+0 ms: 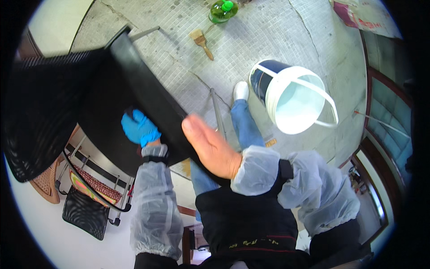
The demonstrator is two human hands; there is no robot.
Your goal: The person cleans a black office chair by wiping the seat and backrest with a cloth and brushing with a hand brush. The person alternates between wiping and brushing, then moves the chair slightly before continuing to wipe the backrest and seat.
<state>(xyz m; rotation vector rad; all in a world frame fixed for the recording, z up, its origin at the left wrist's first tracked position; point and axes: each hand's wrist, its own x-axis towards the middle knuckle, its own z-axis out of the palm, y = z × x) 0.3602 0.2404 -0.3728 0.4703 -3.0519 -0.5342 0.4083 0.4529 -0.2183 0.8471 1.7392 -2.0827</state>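
Note:
A black mesh-backed chair (104, 134) is tipped before me, its seat facing up to the left. In a blue glove, my left hand (139, 127) presses on the seat with curled fingers. Something dark shows at the glove's edge, too hidden to name. My bare right hand (213, 148) is at the seat's near right edge, thumb along it, the other fingers mostly out of sight. Translucent plastic sleeve covers (154, 205) are on both forearms.
A white-rimmed bucket (299, 101) stands right of my shoe (241, 90). Farther off are a flat paintbrush (201, 43) and a bottle of green liquid (222, 11) on the tiled floor (285, 37). Another black mesh chair (85, 212), with a patterned cushion (94, 183), is at lower left.

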